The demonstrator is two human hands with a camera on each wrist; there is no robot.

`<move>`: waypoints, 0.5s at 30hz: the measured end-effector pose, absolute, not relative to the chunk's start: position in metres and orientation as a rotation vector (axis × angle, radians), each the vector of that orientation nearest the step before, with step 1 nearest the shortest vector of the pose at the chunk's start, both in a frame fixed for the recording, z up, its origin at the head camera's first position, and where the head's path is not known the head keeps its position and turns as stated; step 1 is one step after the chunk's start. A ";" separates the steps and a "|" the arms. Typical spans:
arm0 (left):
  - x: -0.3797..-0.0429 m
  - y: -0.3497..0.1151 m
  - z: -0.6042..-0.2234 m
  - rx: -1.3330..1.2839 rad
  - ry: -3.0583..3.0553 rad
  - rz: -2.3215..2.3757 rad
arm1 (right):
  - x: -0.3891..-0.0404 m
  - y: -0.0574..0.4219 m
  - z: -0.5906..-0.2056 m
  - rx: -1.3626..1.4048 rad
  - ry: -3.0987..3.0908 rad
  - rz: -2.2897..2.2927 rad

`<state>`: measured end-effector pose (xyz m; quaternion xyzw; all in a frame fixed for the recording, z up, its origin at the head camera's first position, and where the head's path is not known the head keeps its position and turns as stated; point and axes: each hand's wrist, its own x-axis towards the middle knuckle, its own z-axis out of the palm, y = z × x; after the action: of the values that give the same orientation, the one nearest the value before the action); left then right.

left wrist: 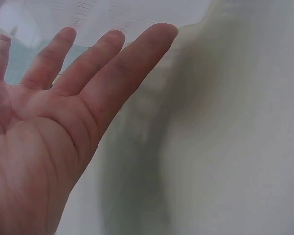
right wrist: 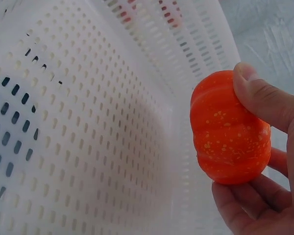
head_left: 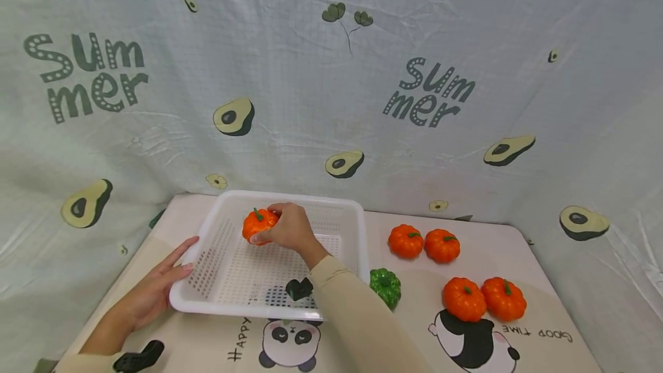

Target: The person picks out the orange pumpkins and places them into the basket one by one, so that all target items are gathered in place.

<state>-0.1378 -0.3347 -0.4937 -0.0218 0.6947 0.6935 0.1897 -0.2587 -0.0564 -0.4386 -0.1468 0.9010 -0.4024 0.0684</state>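
Over the far left part of a white perforated plastic basket (head_left: 357, 246), my right hand (head_left: 292, 228) grips a small orange pumpkin (head_left: 256, 224) with a green stem. In the right wrist view the thumb and fingers hold the pumpkin (right wrist: 230, 132) from opposite sides, above the basket's floor (right wrist: 98, 122). No other pumpkin shows inside the basket. My left hand (head_left: 155, 289) is at the basket's left side, its fingers extended near the rim. The left wrist view shows the palm (left wrist: 34, 147) and spread, straight fingers by the basket's wall (left wrist: 122, 14).
Right of the basket sit a green pumpkin (head_left: 385, 288), close to its wall, and two orange pairs: one farther back (head_left: 406, 241), one nearer the front (head_left: 464, 299). A printed cloth curtain (head_left: 290, 73) hangs behind the table (head_left: 414, 327).
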 end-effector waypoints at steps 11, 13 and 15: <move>-0.138 -0.335 -0.493 -0.044 1.937 1.942 | -0.259 -0.055 -0.442 -0.447 2.712 -1.193; -0.138 -0.335 -0.493 -0.044 1.940 1.940 | -0.260 -0.055 -0.443 -0.449 2.713 -1.190; -0.138 -0.335 -0.492 -0.043 1.943 1.940 | -0.260 -0.056 -0.444 -0.447 2.712 -1.183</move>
<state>-0.1380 -0.3352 -0.4923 -0.0153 0.6938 0.6927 0.1965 -0.2603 -0.0558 -0.4442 -0.1488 0.9038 -0.3944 0.0745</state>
